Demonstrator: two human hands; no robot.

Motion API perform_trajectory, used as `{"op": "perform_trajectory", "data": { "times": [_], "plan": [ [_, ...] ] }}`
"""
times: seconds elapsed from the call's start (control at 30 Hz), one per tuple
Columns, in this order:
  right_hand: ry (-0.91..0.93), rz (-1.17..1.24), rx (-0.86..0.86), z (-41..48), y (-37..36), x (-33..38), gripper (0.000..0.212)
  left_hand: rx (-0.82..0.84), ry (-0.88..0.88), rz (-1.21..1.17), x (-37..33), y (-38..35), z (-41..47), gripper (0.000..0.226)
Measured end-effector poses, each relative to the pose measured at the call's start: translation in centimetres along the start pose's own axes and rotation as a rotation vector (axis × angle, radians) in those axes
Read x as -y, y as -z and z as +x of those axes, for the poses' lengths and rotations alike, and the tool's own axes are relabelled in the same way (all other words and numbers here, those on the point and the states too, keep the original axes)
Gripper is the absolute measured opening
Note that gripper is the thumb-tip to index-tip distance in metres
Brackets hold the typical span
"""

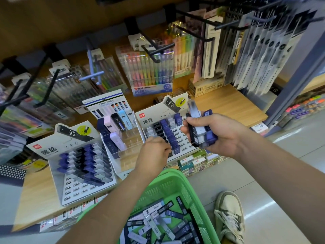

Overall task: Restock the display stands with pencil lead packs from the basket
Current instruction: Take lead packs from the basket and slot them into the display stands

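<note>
My right hand [218, 134] grips a bundle of several pencil lead packs [199, 127], black, grey and purple, held above the right display stand [186, 136]. My left hand [154, 152] reaches to the lower left part of that stand, its curled fingers pinching a dark pack [168, 152] at a slot. This stand holds purple, black and grey packs in its upper rows. A second stand [70, 184] at the left is filled in its upper half. The green basket [175, 180] below my arms holds several loose lead packs [158, 224].
A clear acrylic stand [126, 143] with a few lead cases sits between the two stands. Black hooks [154, 50] carry hanging pen and highlighter sets above the wooden shelf [226, 106]. Small boxes [193, 162] line the shelf edge. A shoe [230, 213] stands on the floor beside the basket.
</note>
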State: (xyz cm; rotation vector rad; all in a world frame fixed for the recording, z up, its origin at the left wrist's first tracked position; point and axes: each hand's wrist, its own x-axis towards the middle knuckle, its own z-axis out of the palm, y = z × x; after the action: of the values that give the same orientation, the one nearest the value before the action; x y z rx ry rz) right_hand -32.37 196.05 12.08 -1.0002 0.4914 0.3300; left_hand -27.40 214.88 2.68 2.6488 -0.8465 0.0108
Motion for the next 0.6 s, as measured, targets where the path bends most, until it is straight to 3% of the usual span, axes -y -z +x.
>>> {"op": "perform_trajectory", "data": {
  "times": [0.1,0.2,0.27,0.33,0.6],
  "plan": [
    [0.001,0.013,-0.009,0.0,-0.2,-0.2,0.006,-0.063,0.13,-0.173,-1.2,1.1,-0.2,0.015],
    [0.022,0.067,-0.058,0.1,-0.5,-0.4,0.007,-0.064,0.344,-0.81,-3.8,3.5,-0.7,0.01],
    [0.042,0.069,-0.068,0.1,-0.7,-0.6,0.008,-0.019,0.363,-1.056,-5.6,4.8,-1.1,0.026],
    [0.051,0.047,-0.061,0.1,-1.1,-0.7,0.007,0.025,0.355,-1.082,-6.8,5.5,-1.4,0.036],
    [0.149,-0.153,-0.225,0.2,-0.6,-0.5,0.02,-0.156,0.447,-1.17,-6.8,5.6,-2.3,0.018]
  ]
}}
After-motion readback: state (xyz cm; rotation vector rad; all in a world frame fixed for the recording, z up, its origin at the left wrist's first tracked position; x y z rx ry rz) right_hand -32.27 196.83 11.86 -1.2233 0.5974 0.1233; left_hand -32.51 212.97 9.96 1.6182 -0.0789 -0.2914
